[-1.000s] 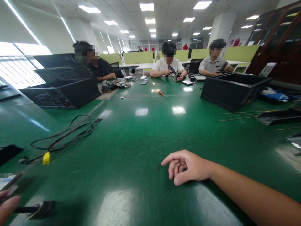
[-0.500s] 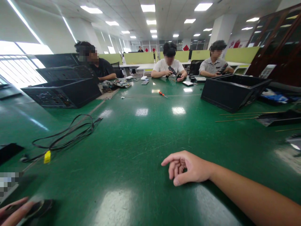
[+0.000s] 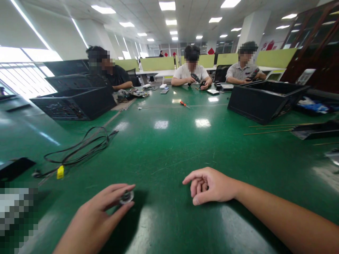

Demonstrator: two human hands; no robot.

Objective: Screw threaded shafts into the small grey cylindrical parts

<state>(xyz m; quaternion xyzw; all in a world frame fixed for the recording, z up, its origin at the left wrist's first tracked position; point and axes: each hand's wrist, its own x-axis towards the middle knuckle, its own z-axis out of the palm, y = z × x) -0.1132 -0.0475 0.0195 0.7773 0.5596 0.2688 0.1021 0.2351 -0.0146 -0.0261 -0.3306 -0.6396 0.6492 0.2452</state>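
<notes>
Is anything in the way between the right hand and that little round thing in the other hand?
Nothing visible: green tabletop shows between the right hand and the small round piece pinched in the left hand.

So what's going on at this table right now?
The left hand holds a small round part between thumb and fingers over the green table. The right hand is loosely curled and empty. A loose cable lies to the left, and a screwdriver farther off. Across, a person in white holds a dark tool.
</notes>
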